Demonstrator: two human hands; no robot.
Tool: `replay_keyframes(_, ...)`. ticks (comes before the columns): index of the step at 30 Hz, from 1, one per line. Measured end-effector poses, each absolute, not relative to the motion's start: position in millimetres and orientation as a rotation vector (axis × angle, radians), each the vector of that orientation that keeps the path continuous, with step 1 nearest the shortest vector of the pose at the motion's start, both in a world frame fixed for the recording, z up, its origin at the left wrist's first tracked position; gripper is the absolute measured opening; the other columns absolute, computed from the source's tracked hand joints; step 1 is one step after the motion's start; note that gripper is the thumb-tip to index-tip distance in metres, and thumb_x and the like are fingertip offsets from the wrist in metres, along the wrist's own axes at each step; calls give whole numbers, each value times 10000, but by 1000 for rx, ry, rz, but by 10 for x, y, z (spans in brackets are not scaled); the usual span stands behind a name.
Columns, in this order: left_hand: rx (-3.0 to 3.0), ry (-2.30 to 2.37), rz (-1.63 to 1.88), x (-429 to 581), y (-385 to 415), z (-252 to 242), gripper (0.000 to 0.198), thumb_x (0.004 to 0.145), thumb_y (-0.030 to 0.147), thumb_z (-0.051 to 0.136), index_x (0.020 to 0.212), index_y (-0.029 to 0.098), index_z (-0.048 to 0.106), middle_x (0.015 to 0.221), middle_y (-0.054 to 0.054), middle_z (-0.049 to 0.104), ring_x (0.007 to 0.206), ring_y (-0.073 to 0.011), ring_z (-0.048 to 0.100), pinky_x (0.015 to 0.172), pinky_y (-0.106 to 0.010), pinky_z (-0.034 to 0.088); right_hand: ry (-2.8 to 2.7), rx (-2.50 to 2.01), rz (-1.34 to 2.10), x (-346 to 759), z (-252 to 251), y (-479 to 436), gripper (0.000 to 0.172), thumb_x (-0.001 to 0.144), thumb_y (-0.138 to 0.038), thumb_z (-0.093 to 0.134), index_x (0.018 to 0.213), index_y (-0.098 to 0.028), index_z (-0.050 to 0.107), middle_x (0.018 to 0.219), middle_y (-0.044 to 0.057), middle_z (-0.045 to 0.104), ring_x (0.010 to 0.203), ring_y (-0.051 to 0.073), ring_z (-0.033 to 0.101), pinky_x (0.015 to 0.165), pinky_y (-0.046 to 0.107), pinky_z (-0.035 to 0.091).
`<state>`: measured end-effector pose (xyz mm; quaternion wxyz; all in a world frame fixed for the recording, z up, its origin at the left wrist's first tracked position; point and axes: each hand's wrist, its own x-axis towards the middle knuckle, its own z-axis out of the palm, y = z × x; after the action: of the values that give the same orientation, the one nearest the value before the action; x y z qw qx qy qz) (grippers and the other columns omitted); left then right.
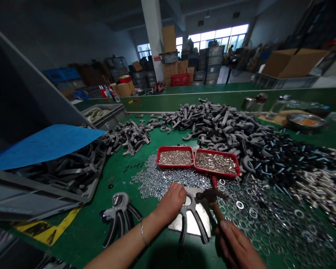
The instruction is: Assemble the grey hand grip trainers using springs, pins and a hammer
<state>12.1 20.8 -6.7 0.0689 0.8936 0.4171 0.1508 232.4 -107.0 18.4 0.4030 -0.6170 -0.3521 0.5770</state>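
My left hand (172, 201) is closed on the top of a grey hand-grip part (192, 218) that lies on a small metal plate (203, 215) on the green table. My right hand (238, 248) grips the wooden handle of a hammer (212, 197), whose head rests just right of the part's top. Finished grey hand grips (120, 215) lie to the left of my left arm. Two red trays (197, 158) of small metal pieces sit just beyond the plate.
Shiny washers (156, 179) and rings (268, 216) are spread around the plate. A big heap of grey handle pieces (221, 123) and black-and-silver bolts (296, 160) fills the far right. A grey crate (44, 186) with a blue sheet (44, 144) stands at the left.
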Motion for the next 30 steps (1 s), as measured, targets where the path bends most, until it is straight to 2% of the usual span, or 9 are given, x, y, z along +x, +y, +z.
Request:
replay_keyframes(3,2812,1183,432,126,207,-118,224,991,115,406,904,154,608,921,-78,603,898,-229,534,841,-387,471,-1036,-1590,1463,2388,139,-1036,540,812,-754,500,809,-227,616,666,-8,580,624,165,567,576,247,464)
replay_keyframes(7,2598,1335,583,33,136,-70,108,971,194,516,1052,155,575,1025,-91,603,976,-239,546,878,-419,481,-1477,-1655,1375,2512,368,-882,479,934,-638,386,803,-226,590,612,-14,567,625,179,568,632,278,457)
replay_keyframes(12,2447,1345,636,-173,-197,94,163,966,218,508,1121,188,553,1128,-98,581,1066,-251,523,961,-458,437,-1833,-1609,1093,2473,822,-646,414,993,-542,296,928,-245,578,762,12,644,697,188,609,681,292,449)
replay_keyframes(14,2457,1325,504,-199,-304,143,193,948,242,548,1135,195,563,1153,-93,581,1079,-263,510,970,-463,422,-1943,-1639,1010,2408,819,-525,404,994,-523,287,937,-238,566,798,37,669,723,207,630,699,312,451)
replay_keyframes(18,2420,1386,309,-160,-356,160,128,957,227,528,1056,192,600,1077,-69,599,1038,-257,504,962,-442,409,-2124,-1709,1126,2329,641,-298,425,987,-527,296,900,-225,582,818,70,705,745,241,662,706,334,464)
replay_keyframes(21,2399,1393,280,-134,-331,139,153,960,244,531,1089,194,596,1096,-65,595,1058,-253,493,993,-434,384,-2116,-1679,1074,2320,616,-245,441,1006,-519,243,979,-232,577,908,78,724,843,244,680,766,330,469)
replay_keyframes(24,2405,1395,270,-132,-316,127,153,969,249,516,1086,190,595,1098,-68,594,1066,-252,490,1007,-434,371,-2196,-1805,993,2326,675,-301,397,991,-507,304,979,-221,580,861,101,731,791,262,689,726,336,471)
replay_keyframes(26,2416,1420,262,-136,-315,123,141,976,249,501,1050,183,601,1075,-73,598,1047,-255,496,990,-439,383,-2198,-1798,1076,2345,710,-392,395,976,-522,340,907,-230,597,806,87,727,735,255,683,705,332,474)
replay_keyframes(30,2507,1417,240,-123,-302,87,145,976,264,511,1013,162,607,1049,-88,609,1017,-269,514,949,-444,415,-1932,-1722,1225,2454,635,-628,435,921,-623,396,952,-274,654,906,75,759,861,286,701,783,350,505)
